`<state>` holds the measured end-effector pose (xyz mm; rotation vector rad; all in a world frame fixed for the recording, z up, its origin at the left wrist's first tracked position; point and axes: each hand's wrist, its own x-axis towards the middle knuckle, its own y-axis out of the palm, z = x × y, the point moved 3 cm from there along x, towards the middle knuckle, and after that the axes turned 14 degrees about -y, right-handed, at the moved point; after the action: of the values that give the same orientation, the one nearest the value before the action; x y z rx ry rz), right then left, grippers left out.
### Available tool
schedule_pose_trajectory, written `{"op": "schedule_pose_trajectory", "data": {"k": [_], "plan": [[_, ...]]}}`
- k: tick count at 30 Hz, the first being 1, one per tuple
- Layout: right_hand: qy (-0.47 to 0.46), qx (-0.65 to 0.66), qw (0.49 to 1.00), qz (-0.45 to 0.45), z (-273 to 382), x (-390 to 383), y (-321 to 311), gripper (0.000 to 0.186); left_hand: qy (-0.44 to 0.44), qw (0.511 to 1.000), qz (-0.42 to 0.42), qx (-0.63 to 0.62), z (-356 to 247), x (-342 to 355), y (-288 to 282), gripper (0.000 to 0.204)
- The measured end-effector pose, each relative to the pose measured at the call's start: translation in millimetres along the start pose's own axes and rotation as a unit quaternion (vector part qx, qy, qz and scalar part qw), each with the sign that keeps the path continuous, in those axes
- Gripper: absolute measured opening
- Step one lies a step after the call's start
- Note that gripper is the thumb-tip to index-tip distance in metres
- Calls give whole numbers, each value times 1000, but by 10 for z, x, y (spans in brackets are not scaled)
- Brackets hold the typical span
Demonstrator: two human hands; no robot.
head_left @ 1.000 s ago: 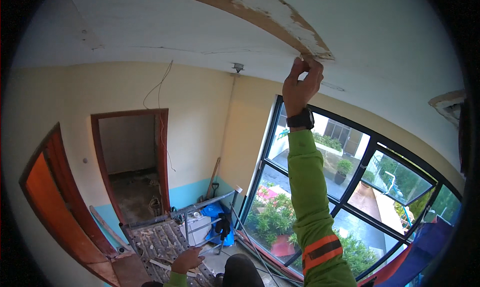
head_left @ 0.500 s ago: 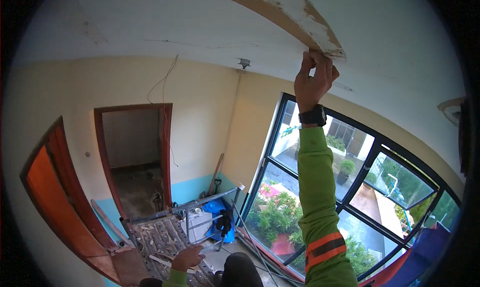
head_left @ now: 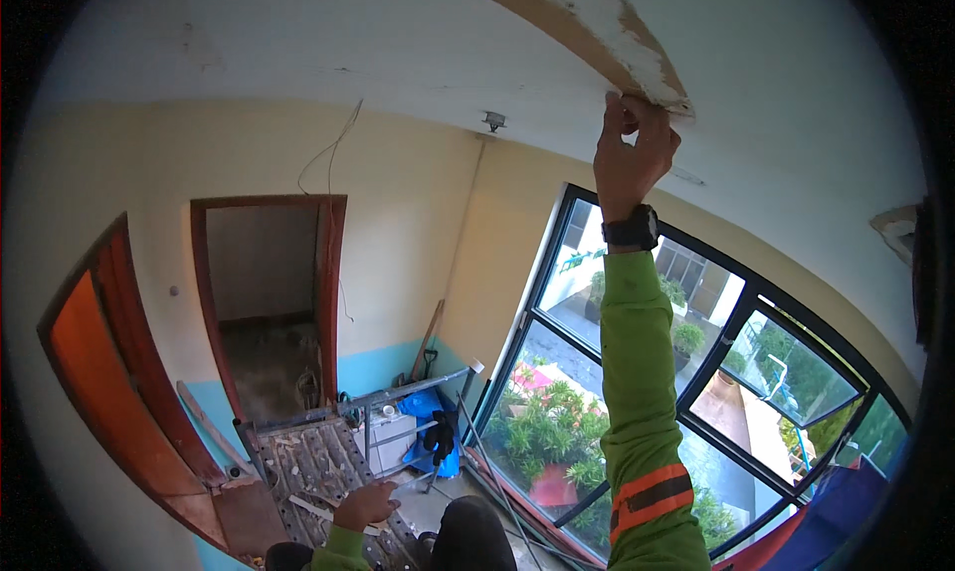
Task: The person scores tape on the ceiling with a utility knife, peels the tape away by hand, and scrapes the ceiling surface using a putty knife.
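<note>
My right hand (head_left: 637, 151), with a black watch (head_left: 631, 229) at the wrist and a green sleeve, is raised to the ceiling (head_left: 328, 34). Its fingers are bent into a pinch at the end of a brown strip (head_left: 567, 24) with rough white plaster along it. What lies between the fingertips is too small to make out. Low down, my left hand (head_left: 367, 505) hovers over or rests near a debris-strewn scaffold platform (head_left: 323, 467). Its fingers point to the right, and nothing shows in them.
A scaffold rail (head_left: 408, 387) runs past a white box (head_left: 390, 442) and a blue bag (head_left: 423, 412). Black-framed windows (head_left: 686, 402) fill the right, with one pane tilted out. Loose wires (head_left: 333, 163) hang near a doorway (head_left: 269, 302). A metal fitting (head_left: 493, 120) sticks out of the ceiling.
The view has shifted slightly. My right hand stays at the end of the brown strip, its fingers a little rearranged. My left hand has barely moved.
</note>
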<state>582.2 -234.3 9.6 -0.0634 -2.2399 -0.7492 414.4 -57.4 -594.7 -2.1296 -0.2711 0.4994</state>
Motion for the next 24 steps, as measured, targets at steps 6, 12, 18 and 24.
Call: {"op": "schedule_pose_trajectory", "data": {"k": [6,12,18,24], "plan": [[-45,7,999,-11,-33,-40,19,12,12,1000,-6,-7,-37,28,-29,50],[-39,27,999,20,9,-11,13,13,-10,1000,-1,14,-76,5,-51,50],[-57,-4,997,58,-51,33,-50,12,-16,1000,18,-4,-182,-63,-172,51],[-60,-56,993,85,-19,38,-53,10,-15,999,52,-4,-190,-62,-131,52]]}}
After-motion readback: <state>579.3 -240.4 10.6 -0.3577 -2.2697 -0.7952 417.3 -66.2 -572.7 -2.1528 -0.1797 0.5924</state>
